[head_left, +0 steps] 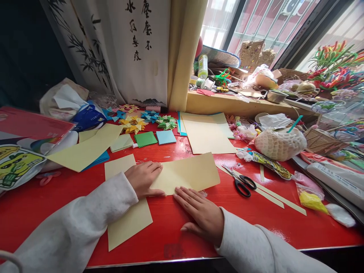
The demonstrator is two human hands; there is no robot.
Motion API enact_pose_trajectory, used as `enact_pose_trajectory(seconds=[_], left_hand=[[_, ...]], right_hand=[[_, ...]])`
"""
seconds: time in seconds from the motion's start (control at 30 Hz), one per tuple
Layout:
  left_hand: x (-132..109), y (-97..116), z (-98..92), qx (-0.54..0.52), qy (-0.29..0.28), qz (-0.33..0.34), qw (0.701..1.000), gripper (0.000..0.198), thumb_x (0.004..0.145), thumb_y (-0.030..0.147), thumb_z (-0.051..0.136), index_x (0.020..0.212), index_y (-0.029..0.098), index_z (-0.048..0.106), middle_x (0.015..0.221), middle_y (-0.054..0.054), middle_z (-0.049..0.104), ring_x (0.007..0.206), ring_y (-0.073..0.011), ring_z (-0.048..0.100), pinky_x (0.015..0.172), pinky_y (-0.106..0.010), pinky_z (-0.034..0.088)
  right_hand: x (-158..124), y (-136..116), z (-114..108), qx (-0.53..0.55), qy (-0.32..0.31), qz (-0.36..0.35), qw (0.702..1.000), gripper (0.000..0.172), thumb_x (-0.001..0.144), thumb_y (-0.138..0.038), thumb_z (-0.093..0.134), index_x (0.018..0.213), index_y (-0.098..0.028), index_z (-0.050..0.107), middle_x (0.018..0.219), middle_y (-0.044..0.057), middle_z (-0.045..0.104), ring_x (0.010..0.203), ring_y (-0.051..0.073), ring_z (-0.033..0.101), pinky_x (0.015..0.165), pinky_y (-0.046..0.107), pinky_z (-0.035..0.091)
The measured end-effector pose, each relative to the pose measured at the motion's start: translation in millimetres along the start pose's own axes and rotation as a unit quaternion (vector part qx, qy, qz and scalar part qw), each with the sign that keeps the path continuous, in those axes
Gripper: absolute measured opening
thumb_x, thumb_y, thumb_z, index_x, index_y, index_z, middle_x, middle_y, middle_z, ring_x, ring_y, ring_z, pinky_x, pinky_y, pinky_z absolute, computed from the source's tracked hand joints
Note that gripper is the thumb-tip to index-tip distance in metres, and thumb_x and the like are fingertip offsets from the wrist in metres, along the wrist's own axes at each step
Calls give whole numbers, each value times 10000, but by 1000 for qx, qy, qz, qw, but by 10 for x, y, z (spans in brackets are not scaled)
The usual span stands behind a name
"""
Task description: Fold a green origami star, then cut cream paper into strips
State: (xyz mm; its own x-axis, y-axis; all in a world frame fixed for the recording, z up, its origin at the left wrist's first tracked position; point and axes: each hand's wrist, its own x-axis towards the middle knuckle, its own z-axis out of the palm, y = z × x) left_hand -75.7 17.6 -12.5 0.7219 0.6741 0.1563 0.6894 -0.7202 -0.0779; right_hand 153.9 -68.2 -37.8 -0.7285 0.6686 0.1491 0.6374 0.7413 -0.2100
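Observation:
A pale yellow sheet of paper, looking folded over lengthwise, lies across the middle of the red table. My left hand rests on its left end, fingers stretched out and thumb along the near edge. My right hand lies flat, its fingertips touching the sheet's near edge. Under my left wrist and sleeve is another pale yellow sheet, partly hidden by the arm. Black-handled scissors lie to the right of the folded sheet, over thin yellow paper strips.
Behind the hands are green paper squares, blue squares, folded paper stars and a stack of large yellow sheets. A netted white coconut-like object with a straw stands right. A cluttered windowsill runs behind.

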Motion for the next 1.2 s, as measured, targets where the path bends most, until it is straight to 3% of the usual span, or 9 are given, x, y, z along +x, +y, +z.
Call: enact_pose_trajectory(seconds=[0.33, 0.6, 0.77, 0.87, 1.0, 1.2], left_hand=[[5, 9, -43, -16, -53, -13, 998, 721, 676, 674, 379, 1165, 147, 448, 1159, -113, 508, 992, -239, 479, 661, -295, 421], [-40, -81, 80, -92, -44, -13, 995, 769, 633, 654, 472, 1222, 165, 392, 1214, -114, 460, 1085, -260, 429, 900, -372, 334], [-35, -232, -18, -124, -131, -4, 984, 856, 617, 677, 462, 1293, 176, 304, 1297, -120, 389, 1185, -295, 341, 944, -404, 291], [11, -215, -120, -106, -162, -4, 981, 781, 674, 652, 421, 1276, 162, 338, 1299, -122, 394, 1172, -284, 365, 939, -402, 304], [191, 219, -150, 19, -102, -46, 994, 558, 793, 480, 413, 1099, 24, 519, 1149, -205, 518, 1106, -305, 431, 959, -441, 263], [598, 1192, 74, -3, 39, 171, 985, 468, 818, 387, 420, 1114, 36, 510, 1128, -161, 548, 1091, -268, 449, 936, -390, 315]], right_hand=[[-411, 249, -180, -39, -12, 54, 998, 630, 828, -504, 327, 1340, -152, 222, 1352, 88, 307, 1260, 204, 236, 1016, 380, 283], [-734, 433, -305, -95, 0, 124, 988, 534, 855, -372, 371, 1339, -230, 197, 1308, 57, 382, 1217, 214, 326, 999, 491, 264], [-761, 432, -286, -86, 37, 146, 985, 488, 869, -298, 350, 1334, -216, 225, 1289, 48, 415, 1226, 207, 313, 997, 480, 289], [-745, 457, -273, -64, 61, 144, 986, 489, 876, -274, 325, 1342, -189, 205, 1293, 66, 410, 1220, 193, 327, 995, 439, 318], [-735, 497, -271, -53, 65, 139, 987, 447, 885, -248, 289, 1326, -179, 250, 1291, 71, 414, 1210, 190, 346, 1005, 445, 302], [-743, 510, -241, -54, 79, 109, 989, 425, 890, -201, 263, 1303, -98, 265, 1256, 111, 452, 1180, 168, 395, 981, 400, 354]])
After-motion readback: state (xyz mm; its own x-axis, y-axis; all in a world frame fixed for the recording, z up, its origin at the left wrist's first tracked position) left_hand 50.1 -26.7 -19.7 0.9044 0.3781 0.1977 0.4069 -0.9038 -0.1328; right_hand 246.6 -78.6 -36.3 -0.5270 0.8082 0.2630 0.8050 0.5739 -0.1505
